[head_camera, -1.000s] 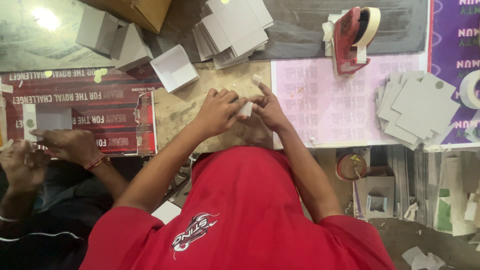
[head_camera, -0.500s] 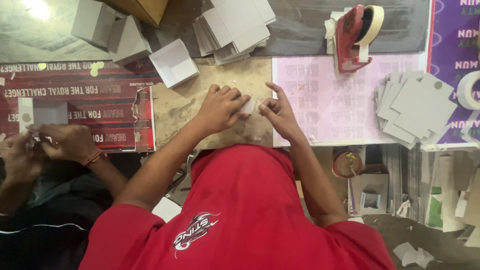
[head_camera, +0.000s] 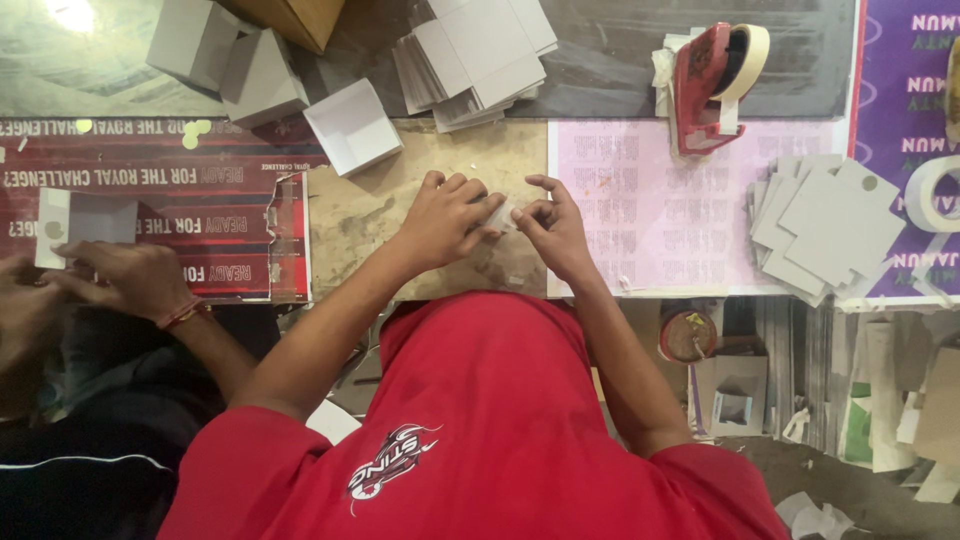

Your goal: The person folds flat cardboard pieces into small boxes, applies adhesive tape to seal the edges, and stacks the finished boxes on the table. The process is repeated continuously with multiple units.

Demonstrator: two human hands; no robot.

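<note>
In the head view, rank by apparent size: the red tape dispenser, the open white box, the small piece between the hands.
1-2. red tape dispenser and open white box: look alike, unranked.
3. small pale piece between left hand and right hand.

Left hand (head_camera: 440,215) and right hand (head_camera: 552,225) pinch a small pale piece (head_camera: 502,213) together.

We're looking down on a worn brown tabletop (head_camera: 370,215), scuffed and patchy. Left of it lies a red printed sheet (head_camera: 150,200), right of it a pink printed sheet (head_camera: 660,215), with a purple one (head_camera: 910,100) further right. Beyond the tabletop runs a dark grey surface (head_camera: 610,60); far to its left, a bright light glare (head_camera: 70,15). Below the pink sheet, we see cluttered shelving (head_camera: 800,370).
</note>
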